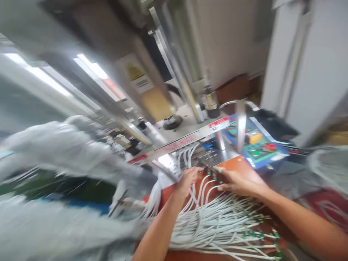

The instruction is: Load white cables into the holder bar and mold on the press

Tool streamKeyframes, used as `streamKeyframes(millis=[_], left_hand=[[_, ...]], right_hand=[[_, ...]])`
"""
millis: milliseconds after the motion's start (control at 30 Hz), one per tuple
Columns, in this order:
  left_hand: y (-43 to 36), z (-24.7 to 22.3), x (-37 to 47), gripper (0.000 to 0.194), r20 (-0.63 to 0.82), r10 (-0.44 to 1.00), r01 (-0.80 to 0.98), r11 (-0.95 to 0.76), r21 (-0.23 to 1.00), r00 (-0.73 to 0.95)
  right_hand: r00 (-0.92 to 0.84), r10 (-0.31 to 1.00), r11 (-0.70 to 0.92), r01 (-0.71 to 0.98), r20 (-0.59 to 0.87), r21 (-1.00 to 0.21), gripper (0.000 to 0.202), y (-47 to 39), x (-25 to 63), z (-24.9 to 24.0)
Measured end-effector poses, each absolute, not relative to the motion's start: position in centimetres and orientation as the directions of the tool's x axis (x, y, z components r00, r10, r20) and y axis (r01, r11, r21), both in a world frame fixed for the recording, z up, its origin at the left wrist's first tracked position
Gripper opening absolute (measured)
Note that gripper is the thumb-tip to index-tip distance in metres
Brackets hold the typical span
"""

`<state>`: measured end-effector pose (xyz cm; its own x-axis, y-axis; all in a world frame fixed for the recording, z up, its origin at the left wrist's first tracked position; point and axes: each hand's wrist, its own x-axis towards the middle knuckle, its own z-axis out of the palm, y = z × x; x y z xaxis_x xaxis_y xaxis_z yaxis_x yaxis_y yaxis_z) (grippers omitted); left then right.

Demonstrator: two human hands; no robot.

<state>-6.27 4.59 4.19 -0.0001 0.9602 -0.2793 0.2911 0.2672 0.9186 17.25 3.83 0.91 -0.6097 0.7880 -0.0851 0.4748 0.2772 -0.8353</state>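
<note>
Many white cables (pixel 212 221) with small green ends lie across an orange-red work surface (pixel 233 165). At the machine's metal fixture (pixel 208 156), my left hand (pixel 189 179) has its fingers bent beside the fixture's front edge; what its fingertips touch is too blurred to tell. My right hand (pixel 235 181) is just to the right, its thumb and fingers around the green-ended tips of a few white cables at that edge. Other white cables run up under the machine's crossbar (pixel 179 142), left of the fixture.
A blue control panel (pixel 257 143) with red, green and yellow buttons stands right of the fixture. Metal columns (pixel 179 72) rise behind the crossbar. Grey-white plastic-like bundles (pixel 59 148) fill the left side. A red item (pixel 323 206) with pale strands lies far right.
</note>
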Motion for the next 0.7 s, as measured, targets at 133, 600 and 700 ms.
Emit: streamKeyframes(millis=[133,600,700], left_hand=[[6.4,2.9,-7.7,0.024,-0.483,0.872,0.12,0.473,0.873,0.078],[6.4,1.6,-5.7,0.019,-0.331,0.934,0.165,0.309,0.937,0.13],[6.5,1.0,-5.8,0.019,-0.31,0.941,0.177,0.285,0.942,0.133]], right_hand=[[-0.594,0.798,0.202,0.423,-0.102,-0.883,0.061,5.0,16.6,-1.8],[-0.527,0.848,0.227,0.446,-0.049,-0.866,0.066,2.9,16.2,1.5],[-0.525,0.849,0.219,0.459,-0.064,-0.861,0.062,2.9,16.2,1.5]])
